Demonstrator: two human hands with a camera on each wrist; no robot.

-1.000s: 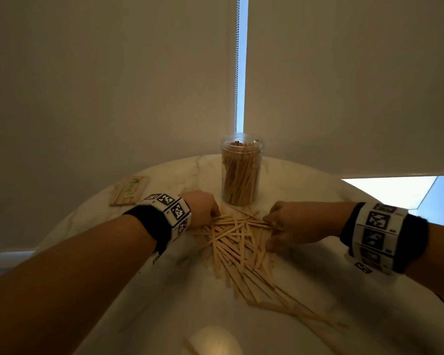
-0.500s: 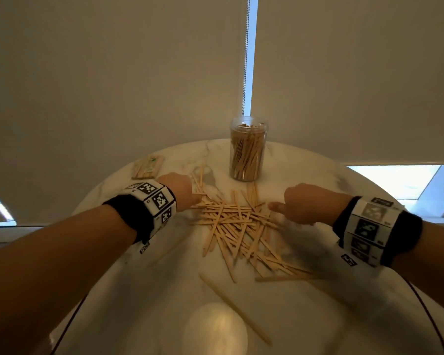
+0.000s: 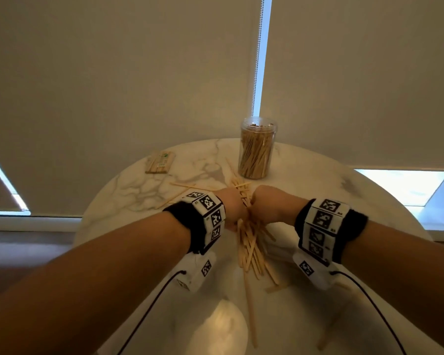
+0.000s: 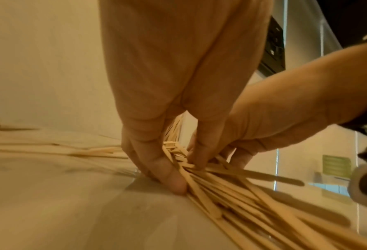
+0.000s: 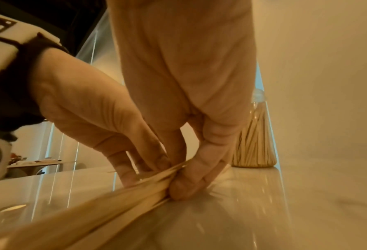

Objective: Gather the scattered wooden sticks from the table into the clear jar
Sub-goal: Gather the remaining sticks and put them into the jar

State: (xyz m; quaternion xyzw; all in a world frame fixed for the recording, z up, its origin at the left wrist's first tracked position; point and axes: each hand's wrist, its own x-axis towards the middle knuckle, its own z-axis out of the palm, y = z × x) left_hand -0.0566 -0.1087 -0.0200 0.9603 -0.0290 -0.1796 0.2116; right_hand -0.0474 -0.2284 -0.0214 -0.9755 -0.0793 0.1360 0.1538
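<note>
Your two hands meet over the pile: left hand (image 3: 232, 210) and right hand (image 3: 268, 206) press in from opp. sides, knuckles nearly touching. In the left wrist view the left fingers (image 4: 169, 174) are curled down onto the bench (image 3: 144, 190) w/ tips pinching the near edge of the wooden sticks (image 3: 250, 245). In the right wrist view the right fingers (image 5: 191, 177) are curled round the same bundle, squeezing it from the other side. So both grips are pressed together on the sticks, neither spread.

Risks from here:
- The bundle is ragged, w/ ends fanned out toward you and not aligned. Lift now and the loose outer sticks likely slide out, since only the middle is clamped.
- The sticks are thin, flat and smooth on a glossy marble top. I expect the bottom layer to stay behind unless your fingertips get under it.
- The clear jar (image 3: 256, 149) looks already well filled. A splayed handful may jam at the mouth or tip it.

The main bundle lies between and under your hands, its tails reaching back toward you. A few strays lie to the left and one long stick lies near the front edge. The jar stands upright just beyond your hands. A banded pack of sticks (image 3: 160, 162) sits far left.
</note>
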